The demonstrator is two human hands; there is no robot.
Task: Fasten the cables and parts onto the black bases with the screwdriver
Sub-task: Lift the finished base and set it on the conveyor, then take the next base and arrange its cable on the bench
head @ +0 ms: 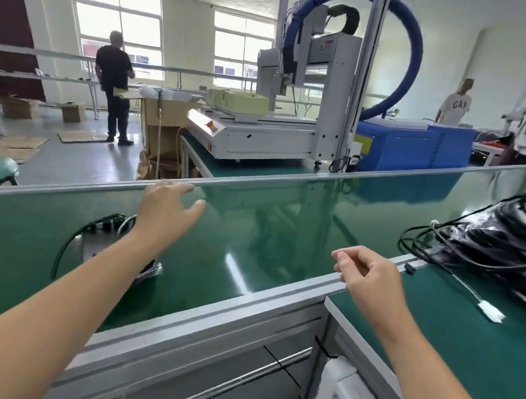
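Left hand (165, 209) reaches flat near the conveyor belt's (250, 231) far rail (53, 187).

Cables (518, 245) right; machine (285, 128) perhaps behind.
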